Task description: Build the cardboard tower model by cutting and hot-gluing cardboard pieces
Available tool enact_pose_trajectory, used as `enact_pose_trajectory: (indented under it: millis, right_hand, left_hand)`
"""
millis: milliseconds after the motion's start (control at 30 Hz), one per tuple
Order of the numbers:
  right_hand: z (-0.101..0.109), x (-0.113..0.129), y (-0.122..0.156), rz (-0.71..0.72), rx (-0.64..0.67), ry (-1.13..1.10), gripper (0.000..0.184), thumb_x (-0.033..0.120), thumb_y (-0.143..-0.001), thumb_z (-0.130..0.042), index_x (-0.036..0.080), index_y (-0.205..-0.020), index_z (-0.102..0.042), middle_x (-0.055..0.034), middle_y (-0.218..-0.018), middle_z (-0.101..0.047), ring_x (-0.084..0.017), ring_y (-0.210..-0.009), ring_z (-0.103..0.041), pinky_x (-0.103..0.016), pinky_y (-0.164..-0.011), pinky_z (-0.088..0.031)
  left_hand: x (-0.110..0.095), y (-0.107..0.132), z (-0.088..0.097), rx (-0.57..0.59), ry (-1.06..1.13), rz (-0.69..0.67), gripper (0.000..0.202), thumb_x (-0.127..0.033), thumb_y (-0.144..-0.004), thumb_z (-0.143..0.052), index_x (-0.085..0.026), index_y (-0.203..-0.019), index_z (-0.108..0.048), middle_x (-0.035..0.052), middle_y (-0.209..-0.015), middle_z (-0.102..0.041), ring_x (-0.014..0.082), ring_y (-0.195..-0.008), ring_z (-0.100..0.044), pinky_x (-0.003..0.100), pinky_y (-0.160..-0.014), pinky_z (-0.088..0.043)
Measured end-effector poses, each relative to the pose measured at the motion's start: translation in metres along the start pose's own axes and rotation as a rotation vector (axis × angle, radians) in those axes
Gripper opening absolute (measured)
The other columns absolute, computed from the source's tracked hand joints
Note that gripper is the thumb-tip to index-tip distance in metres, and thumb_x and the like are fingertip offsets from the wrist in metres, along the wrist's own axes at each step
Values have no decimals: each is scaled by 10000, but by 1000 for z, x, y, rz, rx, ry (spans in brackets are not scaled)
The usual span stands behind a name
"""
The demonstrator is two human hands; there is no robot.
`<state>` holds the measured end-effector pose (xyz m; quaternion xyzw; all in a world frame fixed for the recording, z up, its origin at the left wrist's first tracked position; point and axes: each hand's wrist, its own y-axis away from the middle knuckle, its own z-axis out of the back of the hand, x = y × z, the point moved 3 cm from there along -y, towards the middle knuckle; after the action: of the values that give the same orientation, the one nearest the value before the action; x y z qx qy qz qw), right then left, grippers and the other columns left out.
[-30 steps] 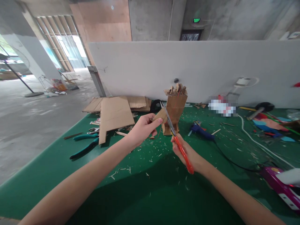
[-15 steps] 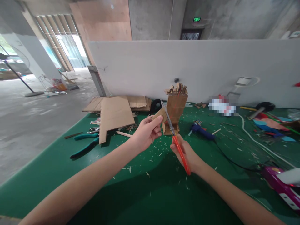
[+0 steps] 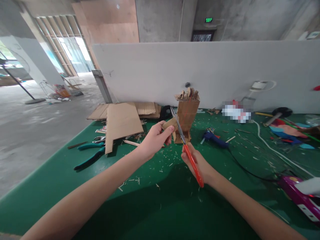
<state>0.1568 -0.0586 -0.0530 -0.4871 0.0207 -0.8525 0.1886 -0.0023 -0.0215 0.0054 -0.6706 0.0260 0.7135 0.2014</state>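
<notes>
A small cardboard piece [image 3: 170, 123] is pinched between the thumb and fingers of my left hand [image 3: 157, 139]. My right hand [image 3: 196, 161] grips the red handles of a pair of scissors [image 3: 192, 164]. The scissors' metal blades point up and away, lying against the right end of the cardboard piece; I cannot tell whether they cut into it. Just behind them stands an upright cardboard model [image 3: 188, 114] with curled strips at its top and a boxy base. Pale scraps lie scattered beneath my hands.
On the green table [image 3: 140, 206], cardboard sheets [image 3: 125, 120] lie at the back left, with teal-handled pliers [image 3: 91, 156] in front. A blue hot glue gun [image 3: 215, 139] rests at right, its cord running toward a purple device [image 3: 297, 196]. A white partition [image 3: 150, 73] borders the back.
The cardboard piece has turned slightly flatter in my left hand, whose fingers have shifted a little. The scissors stay nearly in the same place. The view has moved slightly.
</notes>
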Motion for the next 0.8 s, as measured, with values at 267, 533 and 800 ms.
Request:
enact_pose_trajectory:
  millis: [267,533,800]
  right_hand:
    - [1,-7,-1,-34,-6,30,347,563,-868,-400,238,-772,-324,39,-655,-383,-112,-521,-367,-272,-445,-343]
    - [5,1,2,25,119,-21,332,572,-887,-339,241,-910,-347,46,-694,-329,-121,-562,-345,-286,-517,-373]
    - [1,-10,0,-28,75,-25,326,545,-884,-392,232,-815,-333,53,-662,-340,-99,-522,-308,-258,-457,-307]
  left_hand:
    - [-8,-2,5,58,-39,35,199,-353,-891,-477,-186,-787,-440,-35,-567,-534,75,-506,-494,204,-501,-399]
    - [-14,-2,10,127,-217,6,157,-322,-888,-458,-183,-819,-480,19,-616,-610,114,-552,-597,210,-474,-407]
    - [-20,-1,14,150,-154,63,151,-319,-868,-496,-175,-820,-507,64,-853,-645,98,-527,-632,199,-427,-391]
